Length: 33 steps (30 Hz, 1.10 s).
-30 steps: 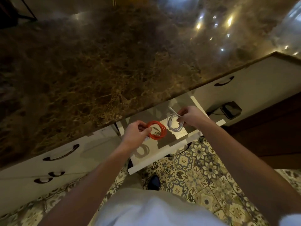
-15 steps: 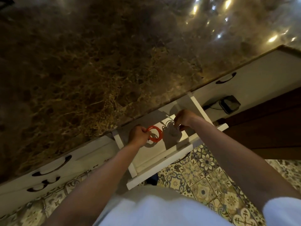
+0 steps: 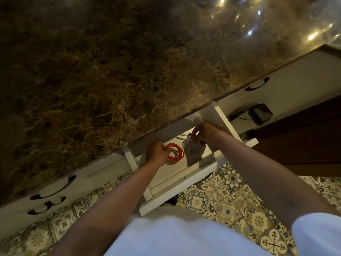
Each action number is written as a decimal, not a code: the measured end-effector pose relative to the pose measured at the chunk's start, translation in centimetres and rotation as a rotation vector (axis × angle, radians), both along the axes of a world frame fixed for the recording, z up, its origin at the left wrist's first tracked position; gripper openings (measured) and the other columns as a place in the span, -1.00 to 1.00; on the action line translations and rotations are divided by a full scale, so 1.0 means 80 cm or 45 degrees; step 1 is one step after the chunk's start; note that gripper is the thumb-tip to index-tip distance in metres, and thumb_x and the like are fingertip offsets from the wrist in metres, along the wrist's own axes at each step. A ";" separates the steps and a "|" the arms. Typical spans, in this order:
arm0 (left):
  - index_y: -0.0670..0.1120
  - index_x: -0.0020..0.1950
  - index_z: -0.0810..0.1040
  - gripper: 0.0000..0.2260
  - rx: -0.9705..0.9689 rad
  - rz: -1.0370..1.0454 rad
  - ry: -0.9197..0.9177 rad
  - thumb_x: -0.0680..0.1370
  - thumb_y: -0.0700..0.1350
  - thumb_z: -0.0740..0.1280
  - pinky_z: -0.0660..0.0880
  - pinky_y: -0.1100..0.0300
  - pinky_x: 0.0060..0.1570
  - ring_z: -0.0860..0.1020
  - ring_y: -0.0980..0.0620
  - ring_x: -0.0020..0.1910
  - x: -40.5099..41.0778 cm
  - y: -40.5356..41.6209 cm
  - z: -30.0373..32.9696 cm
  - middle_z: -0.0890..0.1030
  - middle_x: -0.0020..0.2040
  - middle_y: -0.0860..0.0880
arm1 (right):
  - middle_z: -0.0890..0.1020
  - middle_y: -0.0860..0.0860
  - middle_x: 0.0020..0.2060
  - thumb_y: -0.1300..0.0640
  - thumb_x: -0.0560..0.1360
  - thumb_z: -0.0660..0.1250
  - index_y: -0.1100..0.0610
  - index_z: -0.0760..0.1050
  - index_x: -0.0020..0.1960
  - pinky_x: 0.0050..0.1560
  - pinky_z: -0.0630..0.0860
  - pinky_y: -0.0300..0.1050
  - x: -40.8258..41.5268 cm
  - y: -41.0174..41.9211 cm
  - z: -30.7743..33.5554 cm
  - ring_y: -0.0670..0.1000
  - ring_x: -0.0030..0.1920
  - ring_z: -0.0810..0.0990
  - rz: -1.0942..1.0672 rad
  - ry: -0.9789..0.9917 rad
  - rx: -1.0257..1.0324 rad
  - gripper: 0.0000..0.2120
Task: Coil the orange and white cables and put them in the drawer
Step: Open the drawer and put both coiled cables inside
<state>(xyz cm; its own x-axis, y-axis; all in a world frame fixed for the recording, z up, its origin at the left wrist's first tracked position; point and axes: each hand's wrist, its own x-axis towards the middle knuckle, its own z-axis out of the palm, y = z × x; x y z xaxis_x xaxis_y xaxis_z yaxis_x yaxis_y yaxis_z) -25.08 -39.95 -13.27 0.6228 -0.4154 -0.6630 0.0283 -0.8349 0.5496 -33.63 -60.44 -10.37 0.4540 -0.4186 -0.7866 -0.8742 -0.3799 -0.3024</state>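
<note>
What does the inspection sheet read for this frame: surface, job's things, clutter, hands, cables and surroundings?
Surface: dark brown marble countertop, glossy with light reflections.
Job's things: open white drawer pulled out below the counter edge.
Clutter: nothing seen in the drawer besides the two cables.
Hands: left hand grips the orange cable; right hand grips the white cable; both are inside the drawer.
Cables: orange cable coiled in a ring; white cable bundled, loose ends sticking out.
Surroundings: closed drawers with dark handles, small black device on the cabinet front, patterned floor tiles.
</note>
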 end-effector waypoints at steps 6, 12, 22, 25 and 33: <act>-0.16 0.11 0.64 -0.82 0.024 -0.030 -0.048 0.60 -0.08 0.47 0.62 0.05 0.08 0.67 -0.12 0.10 -0.003 0.002 -0.005 0.71 0.10 -0.13 | 0.66 0.10 0.10 0.18 0.59 0.42 0.17 0.59 0.36 0.19 0.64 0.02 -0.006 0.002 -0.002 0.15 0.20 0.66 0.121 -0.003 -0.092 -0.66; -0.10 0.17 0.64 -0.84 0.076 -0.085 -0.103 0.61 -0.09 0.44 0.57 0.06 0.08 0.64 -0.10 0.15 -0.002 0.005 -0.002 0.69 0.17 -0.08 | 0.66 0.14 0.17 0.08 0.59 0.43 0.18 0.57 0.33 0.18 0.67 0.05 -0.004 0.003 -0.010 0.14 0.15 0.67 0.083 0.025 -0.117 -0.65; -0.07 0.26 0.63 -0.70 0.152 -0.222 -0.174 0.60 0.06 0.42 0.62 -0.06 0.14 0.64 -0.08 0.15 -0.007 0.014 0.008 0.67 0.20 -0.04 | 0.65 0.07 0.05 0.05 0.58 0.44 0.15 0.60 0.28 0.00 0.61 -0.06 -0.002 0.001 -0.016 0.09 0.05 0.64 0.043 -0.001 -0.160 -0.69; -0.08 0.30 0.60 -0.66 0.149 -0.278 -0.220 0.61 0.08 0.39 0.60 -0.08 0.18 0.60 -0.10 0.21 -0.008 0.016 0.016 0.59 0.28 -0.06 | 0.66 0.08 0.06 0.03 0.58 0.44 0.14 0.60 0.28 0.00 0.64 -0.04 0.000 0.004 -0.012 0.09 0.04 0.67 0.071 0.008 -0.185 -0.68; -0.07 0.40 0.52 -0.61 -0.018 -0.369 -0.198 0.62 0.07 0.37 0.55 -0.07 0.27 0.53 -0.10 0.34 -0.002 0.020 0.044 0.49 0.39 -0.08 | 0.69 0.03 0.08 -0.06 0.59 0.40 0.11 0.65 0.23 0.12 0.63 -0.02 0.004 0.010 0.020 0.05 0.09 0.66 0.088 0.023 -0.219 -0.69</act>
